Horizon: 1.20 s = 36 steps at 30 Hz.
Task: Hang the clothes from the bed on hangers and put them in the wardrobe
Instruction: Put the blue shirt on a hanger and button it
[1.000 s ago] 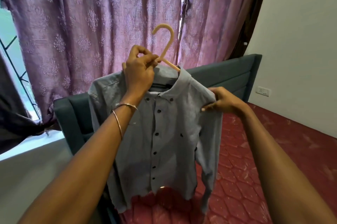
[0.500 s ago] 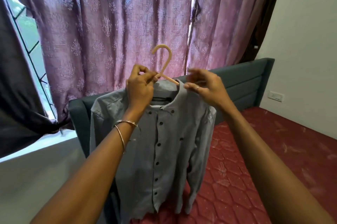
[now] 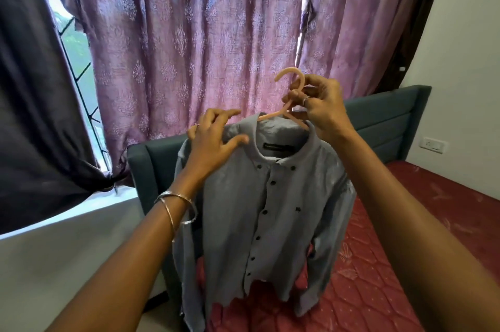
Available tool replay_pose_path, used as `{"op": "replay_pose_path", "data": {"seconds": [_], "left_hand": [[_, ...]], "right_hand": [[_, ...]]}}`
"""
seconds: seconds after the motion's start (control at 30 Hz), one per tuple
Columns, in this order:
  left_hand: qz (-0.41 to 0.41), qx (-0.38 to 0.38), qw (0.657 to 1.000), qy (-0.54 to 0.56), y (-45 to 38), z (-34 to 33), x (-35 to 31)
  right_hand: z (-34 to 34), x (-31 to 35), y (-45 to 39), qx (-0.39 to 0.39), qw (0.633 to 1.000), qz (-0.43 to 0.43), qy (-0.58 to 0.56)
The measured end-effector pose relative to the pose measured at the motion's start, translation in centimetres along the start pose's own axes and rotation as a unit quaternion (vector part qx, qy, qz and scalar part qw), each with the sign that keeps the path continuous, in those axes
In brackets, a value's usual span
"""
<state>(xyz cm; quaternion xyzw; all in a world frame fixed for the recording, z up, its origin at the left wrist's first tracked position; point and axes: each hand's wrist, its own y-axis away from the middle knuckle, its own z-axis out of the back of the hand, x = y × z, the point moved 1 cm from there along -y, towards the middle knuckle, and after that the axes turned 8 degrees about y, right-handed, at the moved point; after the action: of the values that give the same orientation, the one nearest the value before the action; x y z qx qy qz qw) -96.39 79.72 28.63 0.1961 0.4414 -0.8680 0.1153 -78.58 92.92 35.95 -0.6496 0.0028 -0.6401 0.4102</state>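
Since half a second ago, the hanger (image 3: 288, 104) has been passed across: its neck is now pinched by the fingers (image 3: 293, 95) of the right hand (image 3: 322, 109), while the left hand (image 3: 216, 139) has been moved to the shirt's (image 3: 265, 201) shoulder, fingers spread loosely on the cloth. The shirt is held hanging upright above the bed (image 3: 433, 223), buttons facing the camera, hook uppermost. No wardrobe is seen; the right hand is judged nearer for carrying it.
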Motion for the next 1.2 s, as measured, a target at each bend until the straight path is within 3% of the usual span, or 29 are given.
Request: {"op": "replay_pose_path", "data": {"seconds": [0.07, 0.13, 0.2, 0.33, 0.47, 0.53, 0.7, 0.87, 1.07, 1.2], "left_hand": [[-0.010, -0.056, 0.998, -0.022, 0.8, 0.6, 1.5], [-0.010, -0.114, 0.993, 0.027, 1.5, 0.8, 2.2], [-0.031, -0.126, 0.990, 0.048, 1.9, 0.6, 2.1], [-0.096, -0.035, 0.995, -0.005, 1.7, 0.5, 2.0], [-0.043, 0.089, 0.990, -0.097, -0.9, 0.7, 1.6], [-0.035, 0.107, 0.987, -0.113, -1.9, 0.7, 1.1], [-0.021, 0.001, 1.000, -0.001, -1.2, 0.4, 0.8], [-0.043, 0.001, 0.999, -0.005, -0.9, 0.8, 2.1], [0.010, -0.098, 0.994, 0.056, -1.8, 1.9, 0.3], [-0.016, -0.052, 0.993, 0.106, -2.2, 1.5, -2.7]], "right_hand": [[0.9, 0.2, -0.1, -0.019, 1.000, 0.012, -0.006], [1.8, 0.2, 0.2, -0.023, 0.999, 0.023, -0.006], [2.5, -0.1, 0.7, -0.019, 0.999, 0.033, 0.009], [4.0, -0.8, 0.8, -0.038, 0.997, 0.030, 0.051], [5.6, -0.8, 0.7, -0.052, 0.993, 0.026, 0.102], [6.0, -0.8, 0.8, -0.049, 0.992, 0.023, 0.117], [5.0, -1.4, 1.4, 0.014, 0.990, 0.009, 0.139], [6.5, -0.4, 1.3, -0.002, 0.998, 0.026, 0.065], [6.2, 0.8, 0.9, 0.002, 0.999, 0.036, 0.030], [4.4, 2.2, 0.7, 0.056, 0.997, 0.040, 0.046]]}}
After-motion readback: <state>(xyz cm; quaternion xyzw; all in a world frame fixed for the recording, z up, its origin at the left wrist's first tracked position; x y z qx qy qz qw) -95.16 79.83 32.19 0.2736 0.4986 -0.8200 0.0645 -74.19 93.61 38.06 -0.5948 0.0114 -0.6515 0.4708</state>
